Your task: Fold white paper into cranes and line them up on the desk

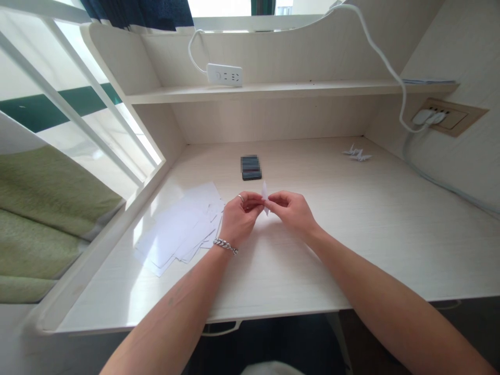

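A small folded piece of white paper (265, 189), narrow and pointed at its top and bottom, is pinched between my two hands above the middle of the desk. My left hand (242, 214), with a ring and a chain bracelet, grips it from the left with thumb and fingers. From the right, my right hand (292, 209) holds it with thumb and forefinger. The fingertips of both hands nearly meet and hide the paper's middle. Several loose white paper sheets (175, 224) lie overlapping beside my left hand.
A dark phone-like object (251, 167), its face blurred, lies behind my hands. Folded paper cranes (357, 153) sit at the back right of the desk (390, 224). Above are a shelf with a white power strip (224, 75) and a white cable (385, 60) running to a wall socket (449, 117).
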Available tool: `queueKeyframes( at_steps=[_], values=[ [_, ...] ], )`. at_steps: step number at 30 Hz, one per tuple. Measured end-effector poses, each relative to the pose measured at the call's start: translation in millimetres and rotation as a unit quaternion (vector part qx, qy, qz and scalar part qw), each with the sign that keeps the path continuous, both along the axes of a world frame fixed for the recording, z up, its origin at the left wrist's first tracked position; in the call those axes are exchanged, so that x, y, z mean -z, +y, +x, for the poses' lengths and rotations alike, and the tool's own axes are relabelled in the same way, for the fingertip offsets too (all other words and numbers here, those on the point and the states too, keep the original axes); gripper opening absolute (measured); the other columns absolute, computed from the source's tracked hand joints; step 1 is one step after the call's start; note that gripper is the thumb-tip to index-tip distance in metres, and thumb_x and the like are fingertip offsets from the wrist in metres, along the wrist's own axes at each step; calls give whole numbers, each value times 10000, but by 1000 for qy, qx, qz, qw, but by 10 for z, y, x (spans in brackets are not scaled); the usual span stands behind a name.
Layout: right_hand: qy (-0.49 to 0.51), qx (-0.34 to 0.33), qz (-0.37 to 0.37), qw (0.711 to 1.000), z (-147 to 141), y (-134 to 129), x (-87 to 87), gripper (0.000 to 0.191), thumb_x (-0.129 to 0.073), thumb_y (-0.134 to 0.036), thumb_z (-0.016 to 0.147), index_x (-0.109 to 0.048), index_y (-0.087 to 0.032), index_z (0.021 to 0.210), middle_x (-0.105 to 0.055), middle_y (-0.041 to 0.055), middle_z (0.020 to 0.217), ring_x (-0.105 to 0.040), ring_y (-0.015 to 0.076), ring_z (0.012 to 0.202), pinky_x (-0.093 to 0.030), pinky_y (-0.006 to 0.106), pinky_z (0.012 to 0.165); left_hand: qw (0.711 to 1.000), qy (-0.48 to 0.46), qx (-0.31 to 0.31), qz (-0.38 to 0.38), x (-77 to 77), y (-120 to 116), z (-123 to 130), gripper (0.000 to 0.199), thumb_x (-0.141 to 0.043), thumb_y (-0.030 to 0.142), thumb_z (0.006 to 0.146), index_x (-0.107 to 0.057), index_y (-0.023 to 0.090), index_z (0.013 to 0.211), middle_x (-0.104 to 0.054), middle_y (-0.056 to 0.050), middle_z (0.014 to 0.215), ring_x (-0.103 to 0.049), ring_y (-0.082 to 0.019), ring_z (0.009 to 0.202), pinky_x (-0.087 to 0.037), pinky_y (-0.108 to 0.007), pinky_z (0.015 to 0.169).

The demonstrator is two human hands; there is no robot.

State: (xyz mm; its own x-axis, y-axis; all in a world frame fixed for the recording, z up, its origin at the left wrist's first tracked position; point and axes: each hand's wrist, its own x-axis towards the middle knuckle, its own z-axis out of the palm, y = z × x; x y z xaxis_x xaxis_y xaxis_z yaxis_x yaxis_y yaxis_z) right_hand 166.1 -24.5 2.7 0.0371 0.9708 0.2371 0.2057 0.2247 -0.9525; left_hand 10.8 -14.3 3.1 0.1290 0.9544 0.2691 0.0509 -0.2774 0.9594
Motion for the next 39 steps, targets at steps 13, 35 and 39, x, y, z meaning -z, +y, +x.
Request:
queueKeyframes(
  at_steps=[13, 35, 39],
  values=[
    [185, -87, -125, 971, 28, -28, -142, 265, -825, -343, 608, -731, -142, 754, -719, 54, 755, -683, 190, 726, -574, 387, 771, 995, -24, 46, -83, -4, 43, -80, 247, -774, 299, 688, -682, 138, 851, -735, -81, 832, -687, -186, 754, -557, -337, 732],
    [173, -103, -131, 971, 71, -31, -149, 144, -766, -269, 655, -744, -156, 741, -708, 54, 725, -669, 184, 705, -566, 358, 708, 988, -66, 64, -124, -105, -7, -54, 102, -707, 137, 630, -707, 140, 731, -687, -22, 685, -648, -133, 664, -553, -287, 686],
    [143, -71, -94, 983, 45, -15, -93, 171, -775, -260, 646, -722, -157, 772, -707, 42, 733, -664, 178, 695, -564, 343, 680, 984, -90, 69, -138, -93, 3, -61, 144, -718, 180, 660, -717, 133, 796, -713, -50, 764, -670, -155, 725, -567, -329, 743]
  ],
)
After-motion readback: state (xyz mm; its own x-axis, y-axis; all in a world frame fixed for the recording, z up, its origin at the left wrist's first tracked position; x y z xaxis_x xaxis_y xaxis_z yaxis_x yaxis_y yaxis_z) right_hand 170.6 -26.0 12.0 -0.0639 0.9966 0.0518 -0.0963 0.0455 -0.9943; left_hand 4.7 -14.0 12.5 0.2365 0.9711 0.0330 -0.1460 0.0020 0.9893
